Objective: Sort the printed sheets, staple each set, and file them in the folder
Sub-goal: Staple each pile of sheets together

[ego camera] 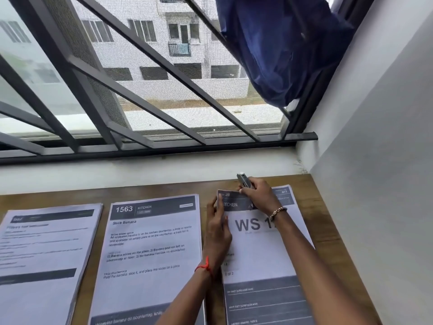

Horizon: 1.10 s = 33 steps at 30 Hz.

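— How far is the job being taken?

— A set is being stapled at this point, by the look of it. A stapler is being gripped in the right hand, fingers curled round it, and is being set against the top edge of the set headed "WS", which is lying at the right of the desk.

— And the other hand?

— The set's left edge is being steadied by the left hand. Whether it is being pinched or only pressed cannot be told.

— What is being left undone?

— Two more piles are being kept alongside: the middle stack, headed "1563 Kitchen", and the left stack, both well apart from the stapler. Whether either is being held by a staple cannot be seen. No folder is being shown, so filing is being judged as not yet begun.
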Each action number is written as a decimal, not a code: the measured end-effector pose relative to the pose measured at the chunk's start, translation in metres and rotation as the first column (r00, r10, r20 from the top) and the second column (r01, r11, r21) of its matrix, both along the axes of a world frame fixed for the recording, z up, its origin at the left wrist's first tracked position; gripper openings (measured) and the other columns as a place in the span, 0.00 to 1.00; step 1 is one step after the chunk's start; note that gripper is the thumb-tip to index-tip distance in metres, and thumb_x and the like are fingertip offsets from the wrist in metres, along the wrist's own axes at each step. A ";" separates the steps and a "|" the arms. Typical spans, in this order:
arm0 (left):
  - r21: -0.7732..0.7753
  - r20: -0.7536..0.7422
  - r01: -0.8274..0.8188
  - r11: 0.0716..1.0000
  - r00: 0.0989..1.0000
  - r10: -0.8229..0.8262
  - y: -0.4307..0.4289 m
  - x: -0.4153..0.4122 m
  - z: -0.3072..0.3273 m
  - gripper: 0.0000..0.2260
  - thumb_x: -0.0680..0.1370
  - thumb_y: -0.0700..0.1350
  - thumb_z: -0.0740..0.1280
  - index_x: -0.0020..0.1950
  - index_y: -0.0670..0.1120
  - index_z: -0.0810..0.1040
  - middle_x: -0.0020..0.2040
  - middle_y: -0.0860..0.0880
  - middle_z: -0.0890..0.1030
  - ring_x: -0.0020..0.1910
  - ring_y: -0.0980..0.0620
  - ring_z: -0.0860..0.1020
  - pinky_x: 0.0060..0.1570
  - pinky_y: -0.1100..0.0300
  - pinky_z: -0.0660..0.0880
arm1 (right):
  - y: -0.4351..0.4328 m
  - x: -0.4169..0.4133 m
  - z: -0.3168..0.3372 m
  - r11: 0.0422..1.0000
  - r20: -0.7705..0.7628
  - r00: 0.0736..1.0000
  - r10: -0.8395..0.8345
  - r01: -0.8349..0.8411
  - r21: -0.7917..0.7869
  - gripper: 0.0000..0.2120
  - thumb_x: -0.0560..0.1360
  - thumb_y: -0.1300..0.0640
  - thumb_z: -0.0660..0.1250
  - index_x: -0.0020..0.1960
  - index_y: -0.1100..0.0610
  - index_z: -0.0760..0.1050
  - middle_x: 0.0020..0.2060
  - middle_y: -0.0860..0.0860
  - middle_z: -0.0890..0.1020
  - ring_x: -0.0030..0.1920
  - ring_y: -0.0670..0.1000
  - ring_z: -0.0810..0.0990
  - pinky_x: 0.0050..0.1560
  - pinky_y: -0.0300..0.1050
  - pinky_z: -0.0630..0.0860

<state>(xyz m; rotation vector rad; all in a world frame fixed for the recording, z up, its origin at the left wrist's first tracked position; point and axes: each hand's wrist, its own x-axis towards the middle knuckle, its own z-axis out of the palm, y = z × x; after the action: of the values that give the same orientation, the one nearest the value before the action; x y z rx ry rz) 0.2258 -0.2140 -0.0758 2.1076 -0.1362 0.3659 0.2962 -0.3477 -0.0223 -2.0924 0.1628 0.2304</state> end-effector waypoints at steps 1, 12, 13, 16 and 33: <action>-0.001 0.005 -0.005 1.000 1.000 0.005 0.000 0.000 -0.001 0.26 0.73 0.25 0.60 0.71 0.33 0.61 0.65 0.43 0.65 0.64 0.69 0.56 0.62 0.82 0.52 | -0.006 0.000 0.001 1.000 0.003 1.000 -0.017 0.017 0.001 0.07 0.74 0.61 0.65 0.50 0.61 0.77 0.46 0.58 0.82 0.47 0.57 0.80 0.43 0.48 0.76; 0.025 0.029 -0.014 1.000 0.999 0.014 0.000 -0.002 -0.004 0.25 0.73 0.27 0.60 0.71 0.35 0.63 0.68 0.38 0.67 0.66 0.65 0.56 0.64 0.81 0.50 | -0.059 0.000 0.008 0.791 -0.134 0.841 -0.524 0.539 0.290 0.13 0.77 0.56 0.60 0.40 0.62 0.76 0.35 0.57 0.84 0.17 0.46 0.75 0.16 0.33 0.68; 0.026 0.032 -0.012 1.000 0.999 0.011 0.000 -0.001 -0.004 0.25 0.73 0.27 0.60 0.70 0.35 0.63 0.68 0.39 0.67 0.66 0.65 0.56 0.64 0.81 0.50 | -0.055 0.000 0.011 0.706 -0.201 0.832 -0.516 0.547 0.450 0.13 0.79 0.55 0.58 0.43 0.62 0.75 0.32 0.54 0.84 0.19 0.47 0.77 0.17 0.33 0.70; 0.031 0.038 0.000 1.000 0.999 -0.001 0.000 -0.002 -0.003 0.24 0.73 0.27 0.60 0.70 0.34 0.64 0.68 0.40 0.67 0.66 0.66 0.56 0.63 0.82 0.51 | -0.036 0.004 0.014 0.457 -0.272 0.902 -0.336 0.408 0.790 0.12 0.82 0.54 0.52 0.51 0.60 0.71 0.43 0.56 0.81 0.34 0.55 0.82 0.32 0.45 0.81; -0.001 0.098 0.029 1.000 0.995 -0.028 0.000 -0.003 -0.004 0.24 0.74 0.25 0.59 0.70 0.34 0.64 0.67 0.46 0.67 0.68 0.68 0.59 0.67 0.75 0.57 | 0.006 0.018 0.003 0.751 -0.057 0.997 0.059 -0.007 0.660 0.13 0.82 0.63 0.48 0.61 0.64 0.67 0.50 0.60 0.80 0.49 0.55 0.80 0.55 0.45 0.76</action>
<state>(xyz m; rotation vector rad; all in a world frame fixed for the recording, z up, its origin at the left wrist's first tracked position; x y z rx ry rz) 0.2229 -0.2138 -0.0796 2.0837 -0.2228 0.4519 0.3143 -0.3413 -0.0192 -1.3728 0.0700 0.3333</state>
